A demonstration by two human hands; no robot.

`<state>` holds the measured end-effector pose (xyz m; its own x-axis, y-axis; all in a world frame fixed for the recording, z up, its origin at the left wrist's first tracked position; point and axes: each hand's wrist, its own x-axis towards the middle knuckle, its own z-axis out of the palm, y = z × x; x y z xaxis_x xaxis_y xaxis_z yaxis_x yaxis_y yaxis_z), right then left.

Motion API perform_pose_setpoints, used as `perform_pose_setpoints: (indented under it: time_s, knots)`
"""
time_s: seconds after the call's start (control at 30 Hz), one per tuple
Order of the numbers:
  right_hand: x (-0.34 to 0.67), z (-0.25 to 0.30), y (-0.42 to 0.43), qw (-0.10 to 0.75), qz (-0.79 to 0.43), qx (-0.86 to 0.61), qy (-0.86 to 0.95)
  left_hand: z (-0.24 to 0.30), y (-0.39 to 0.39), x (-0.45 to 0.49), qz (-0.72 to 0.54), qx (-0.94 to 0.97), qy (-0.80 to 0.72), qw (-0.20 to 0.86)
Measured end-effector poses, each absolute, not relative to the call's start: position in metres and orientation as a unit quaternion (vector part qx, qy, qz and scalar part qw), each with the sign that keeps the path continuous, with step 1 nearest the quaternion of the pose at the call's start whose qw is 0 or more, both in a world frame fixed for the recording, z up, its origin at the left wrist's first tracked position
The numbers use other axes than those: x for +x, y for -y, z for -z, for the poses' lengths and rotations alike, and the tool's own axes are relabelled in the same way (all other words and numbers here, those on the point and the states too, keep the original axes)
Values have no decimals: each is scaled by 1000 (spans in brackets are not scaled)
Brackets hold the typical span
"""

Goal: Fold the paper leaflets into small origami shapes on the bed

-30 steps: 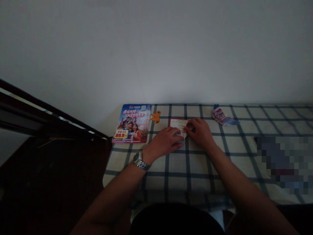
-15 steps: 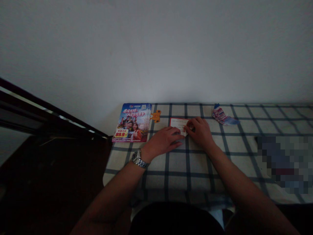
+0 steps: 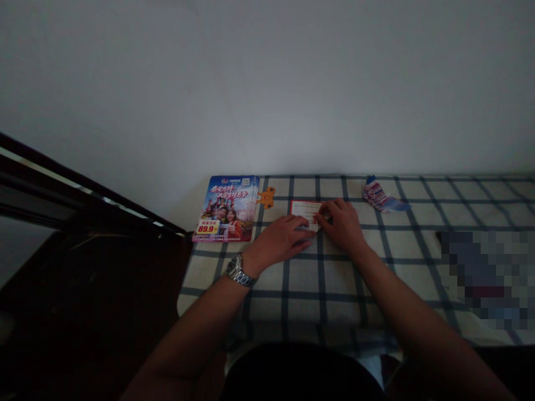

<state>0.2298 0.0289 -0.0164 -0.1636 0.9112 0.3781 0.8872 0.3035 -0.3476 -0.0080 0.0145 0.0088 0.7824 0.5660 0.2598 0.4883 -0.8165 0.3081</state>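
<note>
A small white card (image 3: 302, 208) with a red edge and printed lines lies on the checked tablecloth, partly covered by both hands. My left hand (image 3: 283, 238), with a metal watch (image 3: 241, 271) at the wrist, rests at the card's lower left with its fingers stretched out and a little apart. At the card's right side, my right hand (image 3: 341, 223) is closed, thumb and fingertips pinched on the card's edge. The far part of the card under the right hand is hidden.
A stack of colourful flyers (image 3: 228, 210) lies at the table's left end, beside an orange bear figure (image 3: 266, 197). Crumpled printed paper (image 3: 381, 196) lies to the right. A pixelated patch (image 3: 489, 278) covers something at the right. The checked tablecloth (image 3: 267, 301) meets a wall (image 3: 267, 89).
Both hands stay at the card in almost the same pose. My right fingertips shift only slightly at its right side; the other things stay where they were.
</note>
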Motion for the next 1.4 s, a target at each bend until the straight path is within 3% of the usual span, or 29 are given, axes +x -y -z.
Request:
perform_pose_setpoints:
  time_s: [1.4]
  knots:
    - [231,16,-33,256,-38,-597,760,-5,-13,-1,-168,941,-272,109]
